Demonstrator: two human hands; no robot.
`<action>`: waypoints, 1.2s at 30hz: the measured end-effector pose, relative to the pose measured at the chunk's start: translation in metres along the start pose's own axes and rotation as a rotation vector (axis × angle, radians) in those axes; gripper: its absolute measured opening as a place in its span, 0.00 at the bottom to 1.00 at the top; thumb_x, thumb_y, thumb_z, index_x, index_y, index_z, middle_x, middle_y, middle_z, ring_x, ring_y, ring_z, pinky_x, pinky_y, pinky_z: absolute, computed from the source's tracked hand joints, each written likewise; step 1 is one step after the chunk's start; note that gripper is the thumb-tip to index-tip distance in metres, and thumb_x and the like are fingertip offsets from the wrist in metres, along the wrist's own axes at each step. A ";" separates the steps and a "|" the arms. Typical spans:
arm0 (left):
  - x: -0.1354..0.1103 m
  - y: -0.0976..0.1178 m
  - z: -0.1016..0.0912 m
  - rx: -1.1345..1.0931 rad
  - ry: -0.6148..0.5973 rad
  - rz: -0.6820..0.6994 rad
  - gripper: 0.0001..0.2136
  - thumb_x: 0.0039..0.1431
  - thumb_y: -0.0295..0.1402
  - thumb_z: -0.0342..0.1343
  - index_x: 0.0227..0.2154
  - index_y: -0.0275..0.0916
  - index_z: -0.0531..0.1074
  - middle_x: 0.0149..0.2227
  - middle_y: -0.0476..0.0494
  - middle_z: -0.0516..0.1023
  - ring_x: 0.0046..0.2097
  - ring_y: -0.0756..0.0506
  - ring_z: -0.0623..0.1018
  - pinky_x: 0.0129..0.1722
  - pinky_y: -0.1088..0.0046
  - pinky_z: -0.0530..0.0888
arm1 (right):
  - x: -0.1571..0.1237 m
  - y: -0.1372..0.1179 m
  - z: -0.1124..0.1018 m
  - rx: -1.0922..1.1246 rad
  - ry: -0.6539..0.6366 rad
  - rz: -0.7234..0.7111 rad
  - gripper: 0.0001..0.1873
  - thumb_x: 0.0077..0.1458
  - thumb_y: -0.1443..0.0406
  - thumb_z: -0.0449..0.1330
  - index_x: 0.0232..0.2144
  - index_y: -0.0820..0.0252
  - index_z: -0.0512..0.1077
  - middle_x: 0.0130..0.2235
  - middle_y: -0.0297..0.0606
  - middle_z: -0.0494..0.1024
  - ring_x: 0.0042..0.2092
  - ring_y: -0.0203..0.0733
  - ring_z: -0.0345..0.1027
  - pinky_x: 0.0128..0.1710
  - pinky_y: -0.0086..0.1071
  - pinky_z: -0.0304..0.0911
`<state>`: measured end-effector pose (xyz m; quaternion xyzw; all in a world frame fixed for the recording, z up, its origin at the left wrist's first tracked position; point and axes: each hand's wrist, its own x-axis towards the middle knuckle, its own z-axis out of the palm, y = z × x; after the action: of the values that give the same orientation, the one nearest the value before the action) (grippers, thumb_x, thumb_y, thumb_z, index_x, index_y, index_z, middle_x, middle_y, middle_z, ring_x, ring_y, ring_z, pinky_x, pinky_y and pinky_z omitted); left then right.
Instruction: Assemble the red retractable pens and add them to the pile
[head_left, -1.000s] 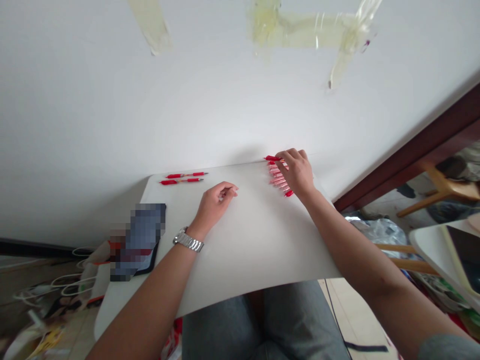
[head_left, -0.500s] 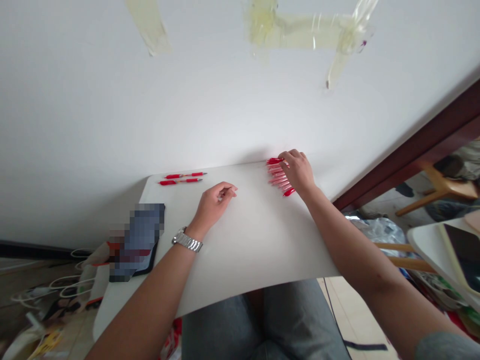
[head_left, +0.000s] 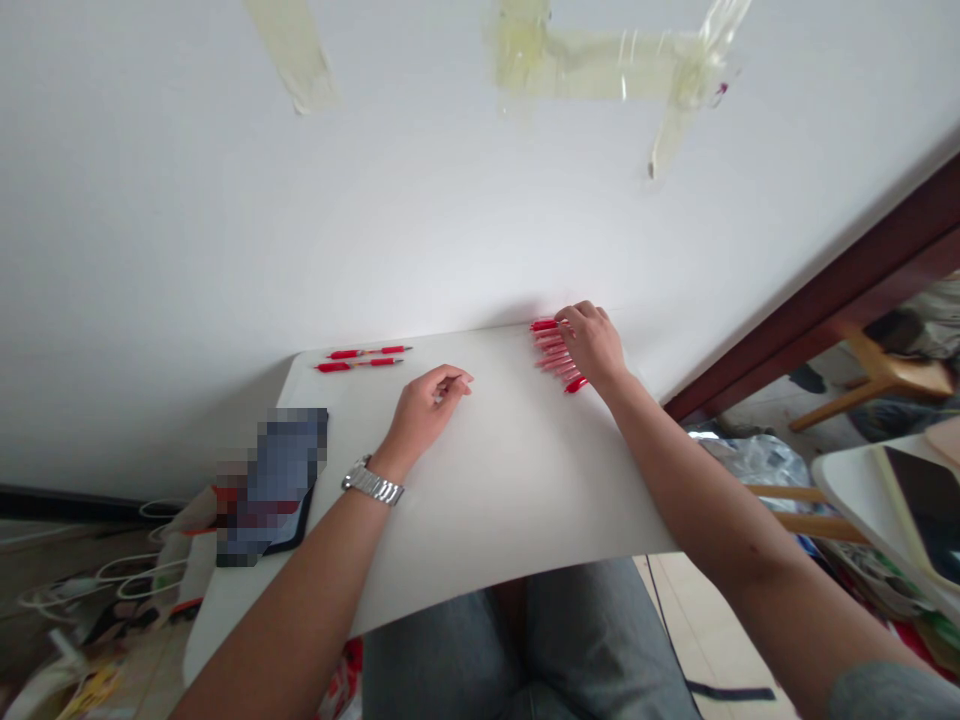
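Near the table's back edge, my right hand (head_left: 595, 345) is closed, its fingertips pinching the end of the topmost red pen in a row. Several red pens (head_left: 553, 355) lie there side by side in what looks like clear wrapping, their right ends partly hidden by that hand. Over the middle of the table, my left hand (head_left: 431, 400) has curled fingers and its thumb against them; no object shows in it. To its left, two red pens (head_left: 360, 365) with clear middles lie roughly parallel on the white table (head_left: 510, 480).
A blurred-out dark flat object (head_left: 289, 470) rests at the table's left edge. A white wall (head_left: 420, 220) with tape strips stands directly behind the table. At right are a wooden chair (head_left: 892, 375) and a phone-like dark slab (head_left: 926, 500) on another white surface. Cables (head_left: 142, 570) lie low left.
Both hands keep almost the same pose and place. The whole view has shifted very slightly, and the pens lie as before.
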<state>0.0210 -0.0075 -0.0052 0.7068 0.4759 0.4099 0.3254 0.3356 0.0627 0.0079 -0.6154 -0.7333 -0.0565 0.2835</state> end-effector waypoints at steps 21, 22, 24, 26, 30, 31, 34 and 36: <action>0.002 0.000 -0.002 0.082 0.157 -0.043 0.11 0.69 0.42 0.58 0.39 0.41 0.80 0.33 0.46 0.84 0.37 0.45 0.83 0.40 0.70 0.75 | -0.019 -0.045 0.010 0.319 -0.040 -0.293 0.06 0.70 0.63 0.59 0.38 0.56 0.71 0.39 0.41 0.77 0.40 0.46 0.68 0.42 0.37 0.60; 0.002 0.001 -0.002 0.094 0.179 -0.052 0.11 0.68 0.41 0.57 0.38 0.41 0.80 0.33 0.47 0.83 0.36 0.45 0.82 0.39 0.70 0.75 | -0.021 -0.048 0.011 0.342 -0.058 -0.307 0.06 0.70 0.63 0.60 0.37 0.56 0.71 0.38 0.40 0.76 0.39 0.45 0.68 0.41 0.36 0.60; 0.003 0.003 -0.004 0.116 0.213 -0.061 0.10 0.68 0.40 0.57 0.37 0.41 0.81 0.32 0.47 0.83 0.35 0.46 0.81 0.38 0.70 0.74 | -0.024 -0.053 0.012 0.388 -0.099 -0.321 0.08 0.70 0.62 0.59 0.36 0.56 0.70 0.36 0.38 0.76 0.37 0.43 0.67 0.38 0.35 0.58; 0.004 0.003 -0.005 0.134 0.233 -0.066 0.10 0.67 0.39 0.57 0.37 0.41 0.81 0.32 0.48 0.83 0.34 0.46 0.80 0.37 0.70 0.73 | -0.027 -0.059 0.013 0.434 -0.132 -0.353 0.09 0.70 0.62 0.60 0.35 0.56 0.70 0.35 0.38 0.75 0.36 0.41 0.66 0.37 0.34 0.57; 0.004 0.002 -0.005 0.137 0.239 -0.078 0.10 0.67 0.39 0.57 0.37 0.41 0.82 0.34 0.47 0.84 0.34 0.46 0.80 0.38 0.70 0.73 | -0.034 -0.071 0.019 0.544 -0.217 -0.383 0.09 0.69 0.62 0.60 0.34 0.57 0.70 0.33 0.35 0.73 0.33 0.38 0.65 0.36 0.33 0.57; 0.004 0.001 -0.005 0.136 0.238 -0.075 0.10 0.67 0.39 0.57 0.37 0.41 0.81 0.34 0.47 0.84 0.35 0.46 0.80 0.39 0.69 0.74 | -0.036 -0.073 0.020 0.571 -0.253 -0.375 0.09 0.69 0.62 0.60 0.34 0.57 0.70 0.33 0.35 0.72 0.33 0.37 0.64 0.35 0.32 0.57; 0.004 -0.002 -0.005 0.131 0.234 -0.064 0.11 0.67 0.40 0.57 0.37 0.41 0.81 0.35 0.47 0.85 0.36 0.45 0.81 0.39 0.69 0.74 | -0.039 -0.077 0.023 0.619 -0.314 -0.347 0.10 0.68 0.61 0.60 0.34 0.57 0.70 0.33 0.34 0.72 0.32 0.36 0.64 0.35 0.32 0.57; 0.005 -0.003 -0.005 0.127 0.232 -0.066 0.10 0.67 0.40 0.57 0.37 0.41 0.81 0.36 0.46 0.85 0.36 0.45 0.82 0.39 0.69 0.75 | -0.039 -0.077 0.023 0.637 -0.327 -0.330 0.10 0.68 0.61 0.60 0.33 0.57 0.70 0.33 0.34 0.72 0.32 0.36 0.63 0.35 0.32 0.57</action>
<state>0.0168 -0.0018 -0.0043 0.6578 0.5581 0.4472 0.2361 0.2586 0.0205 -0.0098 -0.3713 -0.8387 0.2279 0.3268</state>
